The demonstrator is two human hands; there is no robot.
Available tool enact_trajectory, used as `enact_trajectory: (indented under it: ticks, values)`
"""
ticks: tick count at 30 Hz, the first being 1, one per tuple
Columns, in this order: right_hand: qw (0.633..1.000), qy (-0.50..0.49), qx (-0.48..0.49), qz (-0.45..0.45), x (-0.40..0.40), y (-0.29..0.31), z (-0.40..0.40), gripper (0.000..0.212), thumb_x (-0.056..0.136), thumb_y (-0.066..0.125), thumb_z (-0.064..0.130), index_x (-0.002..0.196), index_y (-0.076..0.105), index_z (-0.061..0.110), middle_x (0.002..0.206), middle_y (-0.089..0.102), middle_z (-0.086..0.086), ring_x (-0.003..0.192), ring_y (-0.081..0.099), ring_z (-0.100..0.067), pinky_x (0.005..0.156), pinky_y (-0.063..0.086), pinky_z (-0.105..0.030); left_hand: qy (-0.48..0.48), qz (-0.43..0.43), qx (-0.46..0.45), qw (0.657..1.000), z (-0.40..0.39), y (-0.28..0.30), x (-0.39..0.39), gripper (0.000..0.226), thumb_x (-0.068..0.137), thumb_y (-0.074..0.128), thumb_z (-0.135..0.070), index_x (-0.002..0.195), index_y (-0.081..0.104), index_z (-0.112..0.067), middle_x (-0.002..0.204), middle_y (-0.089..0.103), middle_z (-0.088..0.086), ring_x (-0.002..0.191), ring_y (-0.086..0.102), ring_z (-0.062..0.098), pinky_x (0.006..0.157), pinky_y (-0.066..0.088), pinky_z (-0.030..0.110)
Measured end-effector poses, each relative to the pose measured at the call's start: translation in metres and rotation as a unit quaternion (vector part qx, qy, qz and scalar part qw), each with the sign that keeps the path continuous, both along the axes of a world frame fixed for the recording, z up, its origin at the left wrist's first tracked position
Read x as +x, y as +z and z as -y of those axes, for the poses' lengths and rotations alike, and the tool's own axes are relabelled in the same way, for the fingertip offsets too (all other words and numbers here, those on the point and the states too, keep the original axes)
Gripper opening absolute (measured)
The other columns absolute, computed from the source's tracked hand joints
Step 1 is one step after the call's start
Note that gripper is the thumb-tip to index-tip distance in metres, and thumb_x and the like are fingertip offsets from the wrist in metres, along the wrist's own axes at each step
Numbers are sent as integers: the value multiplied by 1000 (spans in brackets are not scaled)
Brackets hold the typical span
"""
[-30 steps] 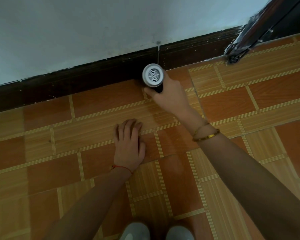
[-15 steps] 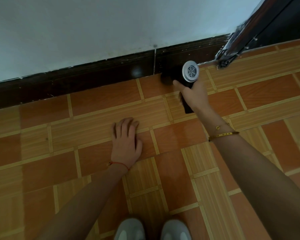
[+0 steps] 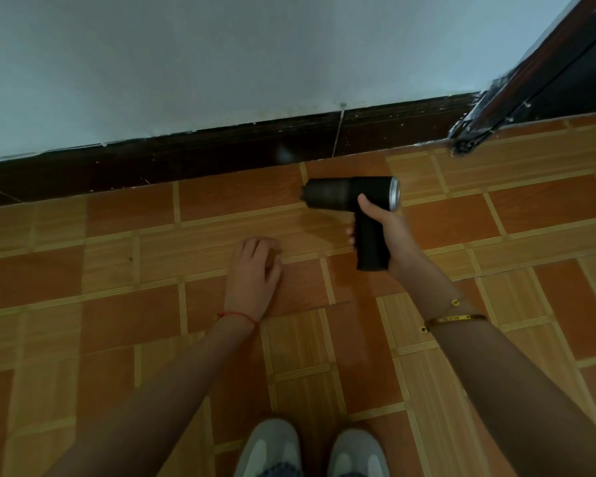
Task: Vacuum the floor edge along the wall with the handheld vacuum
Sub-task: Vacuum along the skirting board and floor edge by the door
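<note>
My right hand [image 3: 389, 232] grips the handle of a black handheld vacuum [image 3: 344, 193] with a silver rear cap. The vacuum lies level, its nozzle pointing left, a short way out from the dark skirting board [image 3: 221, 149] at the foot of the pale wall [image 3: 255, 56]. It is held above the orange tiled floor [image 3: 117, 270]. My left hand [image 3: 255, 273] rests palm down on the floor, fingers curled slightly, holding nothing, left of and nearer to me than the vacuum.
A dark door frame [image 3: 516, 94] meets the floor at the upper right, with a dark opening behind it. My two white shoes [image 3: 310, 449] show at the bottom edge. Patterned tiles stretch left and right along the wall.
My right hand pulled the vacuum back from the skirting board and turned it, so the nozzle now points left instead of at the wall. My left hand stayed on the floor.
</note>
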State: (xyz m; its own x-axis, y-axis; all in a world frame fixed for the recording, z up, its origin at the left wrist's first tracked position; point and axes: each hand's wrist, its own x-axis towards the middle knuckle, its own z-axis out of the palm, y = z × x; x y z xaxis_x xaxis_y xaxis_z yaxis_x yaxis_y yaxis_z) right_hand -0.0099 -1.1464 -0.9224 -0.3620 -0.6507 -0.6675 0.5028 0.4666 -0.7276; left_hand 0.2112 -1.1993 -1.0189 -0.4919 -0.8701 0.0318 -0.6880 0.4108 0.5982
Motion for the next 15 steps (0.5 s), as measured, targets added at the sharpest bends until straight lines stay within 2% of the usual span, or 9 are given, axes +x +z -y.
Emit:
enact_trajectory:
  ticks: [3, 6, 9, 15]
  values:
    - [999, 31, -10, 22, 10, 4, -7, 31, 88, 67, 37, 91, 63, 6, 70, 64, -6, 56, 60, -17, 54, 52, -25, 38, -1, 6, 999, 3, 7, 14, 16, 94, 62, -16, 109, 66, -13, 109, 63, 5, 105, 56, 25, 91, 49, 50]
    - [997, 58, -24, 43, 23, 3, -17, 31, 87, 67, 38, 86, 63, 7, 70, 63, -5, 58, 59, -17, 58, 52, -26, 53, 5, 9, 999, 2, 11, 25, 16, 92, 66, -15, 108, 66, -12, 110, 64, 5, 106, 57, 25, 91, 49, 47]
    - [994, 73, -39, 69, 35, 0, -25, 32, 85, 68, 38, 85, 62, 7, 71, 61, -6, 60, 57, -17, 61, 51, -28, 49, 33, -2, 998, -2, 15, 32, 18, 93, 66, -18, 110, 65, -14, 113, 65, 3, 108, 57, 25, 93, 45, 42]
    - [989, 102, -42, 96, 46, -3, -36, 33, 84, 65, 42, 80, 58, 10, 68, 56, -4, 56, 52, -16, 56, 47, -24, 48, 50, -11, 998, -9, 21, 37, 19, 95, 63, -20, 114, 65, -15, 114, 64, 3, 112, 55, 26, 99, 37, 42]
